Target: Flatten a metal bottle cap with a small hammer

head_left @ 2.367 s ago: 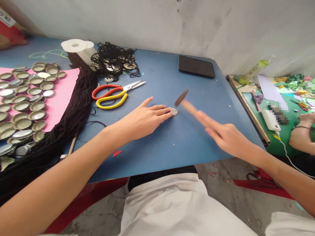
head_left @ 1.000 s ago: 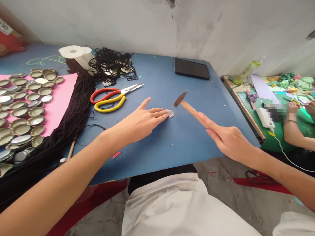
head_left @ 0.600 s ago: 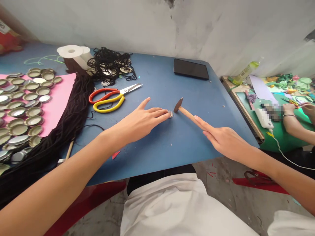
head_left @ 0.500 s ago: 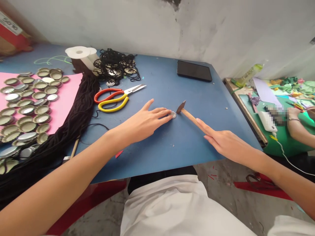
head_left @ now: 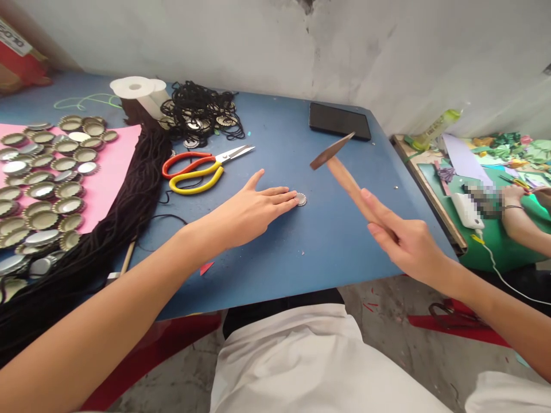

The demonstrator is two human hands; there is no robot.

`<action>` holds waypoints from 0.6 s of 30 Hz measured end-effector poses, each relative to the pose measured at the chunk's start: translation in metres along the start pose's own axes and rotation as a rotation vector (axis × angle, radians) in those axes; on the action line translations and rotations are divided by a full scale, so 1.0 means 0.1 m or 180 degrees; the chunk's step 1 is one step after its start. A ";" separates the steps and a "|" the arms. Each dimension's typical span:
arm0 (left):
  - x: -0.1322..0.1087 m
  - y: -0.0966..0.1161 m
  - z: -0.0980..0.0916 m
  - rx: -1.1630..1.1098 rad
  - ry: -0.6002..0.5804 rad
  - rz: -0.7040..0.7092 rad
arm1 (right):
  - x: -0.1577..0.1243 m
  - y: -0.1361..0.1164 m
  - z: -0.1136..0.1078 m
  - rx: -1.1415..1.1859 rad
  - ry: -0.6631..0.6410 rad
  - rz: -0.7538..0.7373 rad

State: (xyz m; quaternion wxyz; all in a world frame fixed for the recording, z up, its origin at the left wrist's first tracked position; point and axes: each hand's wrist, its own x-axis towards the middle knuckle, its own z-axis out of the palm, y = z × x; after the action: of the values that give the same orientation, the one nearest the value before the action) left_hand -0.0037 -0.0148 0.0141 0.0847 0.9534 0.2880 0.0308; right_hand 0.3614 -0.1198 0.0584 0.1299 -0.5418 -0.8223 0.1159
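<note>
Just to the right of the scissors (head_left: 218, 159), and a little nearer to the person, one small metal bottle cap (head_left: 301, 199) lies on the blue table (head_left: 267, 275). From where I stand, the left hand (head_left: 263, 211) is low on the near side of the scissors; its thumb is spread away, the other fingers are stretched out almost side by side, and their tips touch the edge of the cap. Farther right of the scissors, the right hand (head_left: 402, 238) has its fingers wrapped around the wooden handle of a hammer (head_left: 345, 179), whose dark head seems to be lifted above the table, apart from the cap. To the left of the scissors, many more caps (head_left: 41, 191) cover a pink sheet (head_left: 114, 155).

The cap, I would judge, is light and stiff, rather slippery on its smooth face, so it is best kept by its toothed rim, with fingertips at the side only. The hammer should be heavy in the head and easy in the wood; low on the handle is a good place to take hold
</note>
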 end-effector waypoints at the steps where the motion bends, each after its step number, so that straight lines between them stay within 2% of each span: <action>1: 0.00 0.00 0.00 0.0012 -0.0004 0.0003 | 0.01 0.00 0.02 0.0040 -0.0195 -0.0057; 3: 0.00 0.01 0.00 0.0035 -0.0001 0.0007 | 0.03 -0.01 0.04 0.0052 -0.0566 -0.0155; 4: 0.00 0.01 -0.01 0.0045 0.0004 0.0003 | 0.05 -0.02 0.03 0.0037 -0.0604 -0.0167; 9: -0.01 0.00 0.00 0.0011 -0.0012 -0.0006 | 0.09 -0.04 -0.08 0.0075 0.0141 0.0104; 11: -0.01 -0.01 0.00 -0.0024 0.0008 -0.0003 | 0.09 -0.03 -0.09 0.0104 0.0178 0.0164; 18: -0.01 0.02 -0.03 -0.0015 -0.0014 -0.0026 | 0.05 0.05 0.09 0.0081 -0.0356 0.0072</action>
State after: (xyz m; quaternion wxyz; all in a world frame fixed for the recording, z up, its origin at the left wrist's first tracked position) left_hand -0.0040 -0.0168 0.0170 0.0876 0.9521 0.2917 0.0290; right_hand 0.3607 -0.1136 0.0487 0.0894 -0.5421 -0.8205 0.1579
